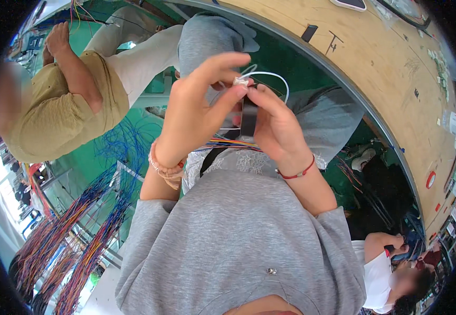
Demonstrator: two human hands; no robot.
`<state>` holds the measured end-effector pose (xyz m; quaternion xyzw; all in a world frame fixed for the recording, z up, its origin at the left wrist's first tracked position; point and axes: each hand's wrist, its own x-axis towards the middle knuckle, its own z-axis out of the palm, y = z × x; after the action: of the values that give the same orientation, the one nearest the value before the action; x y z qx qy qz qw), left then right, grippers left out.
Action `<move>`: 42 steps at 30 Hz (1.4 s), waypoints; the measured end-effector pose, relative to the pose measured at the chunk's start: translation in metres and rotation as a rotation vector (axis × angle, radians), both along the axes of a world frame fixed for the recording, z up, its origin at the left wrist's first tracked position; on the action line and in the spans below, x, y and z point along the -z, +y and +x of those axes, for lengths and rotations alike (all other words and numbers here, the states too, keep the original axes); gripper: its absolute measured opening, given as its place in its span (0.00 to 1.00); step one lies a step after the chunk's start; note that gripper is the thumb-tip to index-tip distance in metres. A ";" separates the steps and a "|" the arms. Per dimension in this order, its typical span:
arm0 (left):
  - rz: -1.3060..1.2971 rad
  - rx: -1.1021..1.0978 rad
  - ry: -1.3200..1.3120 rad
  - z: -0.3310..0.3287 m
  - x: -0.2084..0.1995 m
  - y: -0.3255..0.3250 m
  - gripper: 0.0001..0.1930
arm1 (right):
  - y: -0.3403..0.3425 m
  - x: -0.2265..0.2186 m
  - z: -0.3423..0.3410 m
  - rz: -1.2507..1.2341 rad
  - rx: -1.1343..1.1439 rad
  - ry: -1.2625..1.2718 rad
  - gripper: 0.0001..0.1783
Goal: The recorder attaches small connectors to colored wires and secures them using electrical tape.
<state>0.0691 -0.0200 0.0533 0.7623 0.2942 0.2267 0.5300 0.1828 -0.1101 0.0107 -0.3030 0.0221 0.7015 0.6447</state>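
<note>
A small white plug connector (241, 82) is pinched between the thumb and fingers of my left hand (188, 107), whose index finger reaches out above it. From the connector a thin white wire (280, 77) loops to the right and drops behind my right hand (283, 128). That hand is closed, its thumb tip right beside the connector; what its fingers grip is hidden. A flat dark strip (248, 118) shows between the two hands, and I cannot tell what it is. Several coloured wires (230, 143) lie across my lap below the hands.
A curved wooden table (364, 58) with a metal edge runs along the right, with a red tape roll (430, 179) on it. Bundled coloured wires (76, 231) hang at lower left. One person in a tan top (65, 118) sits at left, another in white (377, 278) at lower right.
</note>
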 end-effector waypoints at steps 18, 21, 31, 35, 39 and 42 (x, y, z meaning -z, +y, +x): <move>-0.072 -0.053 -0.060 -0.004 -0.004 -0.005 0.13 | 0.010 -0.005 0.000 0.043 0.097 -0.074 0.09; -0.074 -0.098 -0.095 -0.001 0.000 -0.007 0.12 | 0.008 -0.003 -0.002 0.034 0.110 -0.094 0.10; 0.095 -0.228 -0.185 0.009 0.014 -0.018 0.13 | 0.002 0.000 -0.008 0.163 0.235 -0.227 0.11; 0.159 -0.220 -0.132 0.009 0.017 -0.022 0.14 | 0.005 0.001 -0.006 0.110 0.294 -0.134 0.11; -0.005 -0.254 -0.217 0.012 0.016 -0.027 0.11 | 0.006 0.007 -0.011 0.075 0.388 -0.258 0.09; -0.167 -0.229 -0.175 0.009 0.008 -0.022 0.06 | 0.006 0.006 -0.012 0.058 0.411 -0.350 0.09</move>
<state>0.0784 -0.0416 0.0451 0.6546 0.3494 0.3260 0.5858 0.1705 -0.1041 0.0045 -0.3900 -0.0488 0.4932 0.7761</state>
